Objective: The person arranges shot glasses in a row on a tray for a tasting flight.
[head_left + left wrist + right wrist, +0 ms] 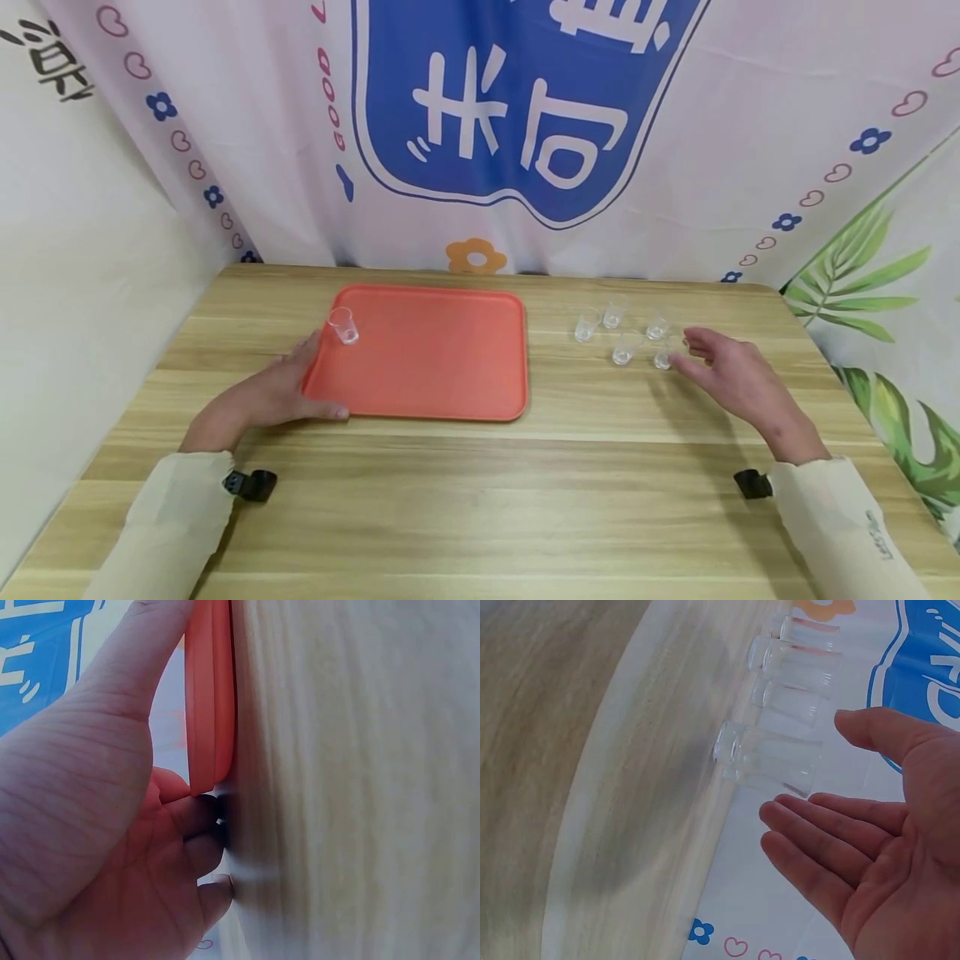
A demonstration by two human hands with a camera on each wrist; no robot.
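Note:
In the head view my left hand holds the red tray at its near left corner, thumb along the front edge. The left wrist view has its fingers bent against the tray's rim. A small clear glass stands on the tray's left side. On the right, my right hand is beside the nearest clear glass, thumb and fingers spread apart. The right wrist view puts this glass just beyond the fingertips, with nothing gripped.
More small clear glasses stand grouped right of the tray: one at the left, one at the back, one at the front and one at the right. Behind the wooden table hangs a printed curtain.

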